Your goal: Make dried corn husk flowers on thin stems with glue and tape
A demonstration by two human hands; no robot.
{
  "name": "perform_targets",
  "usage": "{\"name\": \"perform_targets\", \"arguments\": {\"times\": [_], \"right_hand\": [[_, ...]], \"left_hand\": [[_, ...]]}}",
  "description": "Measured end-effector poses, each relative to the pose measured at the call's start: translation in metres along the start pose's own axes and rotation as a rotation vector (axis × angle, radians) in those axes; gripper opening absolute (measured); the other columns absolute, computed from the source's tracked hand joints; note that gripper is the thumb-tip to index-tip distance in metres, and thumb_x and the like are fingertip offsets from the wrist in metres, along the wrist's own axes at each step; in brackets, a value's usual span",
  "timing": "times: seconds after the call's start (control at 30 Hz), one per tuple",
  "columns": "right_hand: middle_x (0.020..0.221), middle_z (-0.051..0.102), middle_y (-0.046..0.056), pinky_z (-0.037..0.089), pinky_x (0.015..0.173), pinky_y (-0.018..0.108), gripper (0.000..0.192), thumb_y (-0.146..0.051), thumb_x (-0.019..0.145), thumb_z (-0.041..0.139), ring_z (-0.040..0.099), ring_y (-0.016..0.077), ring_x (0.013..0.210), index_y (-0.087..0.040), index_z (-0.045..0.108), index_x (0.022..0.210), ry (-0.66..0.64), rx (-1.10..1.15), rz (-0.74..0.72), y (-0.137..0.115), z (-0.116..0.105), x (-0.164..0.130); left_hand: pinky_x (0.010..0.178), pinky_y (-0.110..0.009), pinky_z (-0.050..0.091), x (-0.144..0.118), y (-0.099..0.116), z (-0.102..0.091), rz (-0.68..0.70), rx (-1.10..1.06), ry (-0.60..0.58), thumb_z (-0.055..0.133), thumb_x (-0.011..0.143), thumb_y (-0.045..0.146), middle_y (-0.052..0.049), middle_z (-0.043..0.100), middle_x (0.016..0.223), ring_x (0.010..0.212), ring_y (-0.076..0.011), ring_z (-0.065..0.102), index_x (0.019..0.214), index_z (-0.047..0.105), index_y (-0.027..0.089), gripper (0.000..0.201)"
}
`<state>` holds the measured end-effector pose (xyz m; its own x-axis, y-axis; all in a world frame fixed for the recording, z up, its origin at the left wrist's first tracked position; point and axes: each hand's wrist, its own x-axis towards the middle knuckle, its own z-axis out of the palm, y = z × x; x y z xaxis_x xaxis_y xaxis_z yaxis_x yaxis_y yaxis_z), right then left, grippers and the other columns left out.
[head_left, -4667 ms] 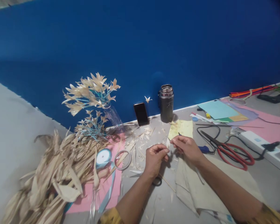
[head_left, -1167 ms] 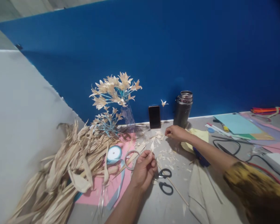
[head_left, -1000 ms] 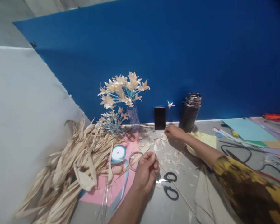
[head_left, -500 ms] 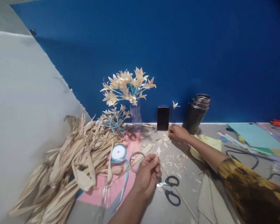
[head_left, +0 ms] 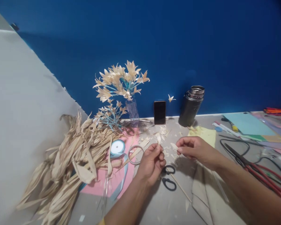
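Bare forearms; yellow sleeve edge at left elbow.

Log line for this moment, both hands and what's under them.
left hand: pinching small pale husk piece | right hand: pinching pale pointed husk petal | black-handled scissors: flat on grey table, below hands

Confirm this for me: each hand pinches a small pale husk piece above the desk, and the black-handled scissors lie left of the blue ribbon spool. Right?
Not quite. The head view shows the black-handled scissors lying right of the blue ribbon spool, just under the left hand. The rest holds: the left hand and the right hand each pinch a small pale husk piece above the desk.
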<state>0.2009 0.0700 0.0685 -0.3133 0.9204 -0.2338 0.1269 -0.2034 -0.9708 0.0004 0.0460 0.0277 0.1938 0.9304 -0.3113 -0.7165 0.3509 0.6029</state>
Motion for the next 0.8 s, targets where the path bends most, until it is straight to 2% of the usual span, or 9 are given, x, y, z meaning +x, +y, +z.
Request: {"name": "perform_targets", "arguments": {"times": [0.1,0.3,0.43,0.63,0.8], "right_hand": [[0.068,0.071,0.002,0.029,0.045,0.022,0.029,-0.04,0.065,0.082,0.042,0.0078,0.048,-0.018,0.073,0.082,0.076,0.019,0.01,0.01,0.002,-0.017],[0.07,0.071,0.001,0.049,0.061,0.027,0.025,-0.04,0.066,0.08,0.063,0.0164,0.066,-0.02,0.073,0.08,0.222,-0.044,-0.143,0.025,0.005,-0.028],[0.07,0.072,0.002,0.049,0.056,0.027,0.031,-0.044,0.068,0.079,0.062,0.0156,0.06,-0.02,0.072,0.086,0.286,0.01,-0.142,0.031,0.01,-0.031],[0.07,0.073,0.002,0.051,0.052,0.028,0.039,-0.043,0.064,0.082,0.061,0.0146,0.054,-0.019,0.069,0.091,0.34,0.159,-0.086,0.038,0.015,-0.027],[0.066,0.072,-0.001,0.049,0.05,0.026,0.032,-0.038,0.067,0.078,0.062,0.015,0.053,-0.021,0.065,0.09,0.387,0.141,-0.106,0.048,0.021,-0.023]], "left_hand": [[0.046,-0.015,0.037,-0.003,-0.008,0.015,-0.007,0.038,-0.01,0.099,0.06,0.033,0.001,0.063,0.082,0.057,-0.0048,0.05,0.082,0.061,0.015,0.048],[0.047,-0.017,0.039,-0.003,-0.027,0.032,0.057,0.169,0.019,0.095,0.065,0.042,0.002,0.061,0.068,0.055,-0.0069,0.052,0.083,0.061,0.017,0.046],[0.048,-0.017,0.039,-0.001,-0.036,0.035,0.103,0.176,0.054,0.095,0.064,0.044,0.002,0.064,0.075,0.056,-0.0063,0.053,0.083,0.058,0.018,0.049],[0.048,-0.017,0.039,0.001,-0.047,0.036,0.104,0.182,0.086,0.097,0.059,0.045,0.002,0.065,0.074,0.056,-0.0069,0.053,0.083,0.058,0.018,0.053],[0.048,-0.018,0.034,0.003,-0.057,0.035,0.142,0.292,0.134,0.092,0.065,0.048,0.006,0.056,0.058,0.051,-0.0071,0.047,0.083,0.058,0.019,0.048]]}}
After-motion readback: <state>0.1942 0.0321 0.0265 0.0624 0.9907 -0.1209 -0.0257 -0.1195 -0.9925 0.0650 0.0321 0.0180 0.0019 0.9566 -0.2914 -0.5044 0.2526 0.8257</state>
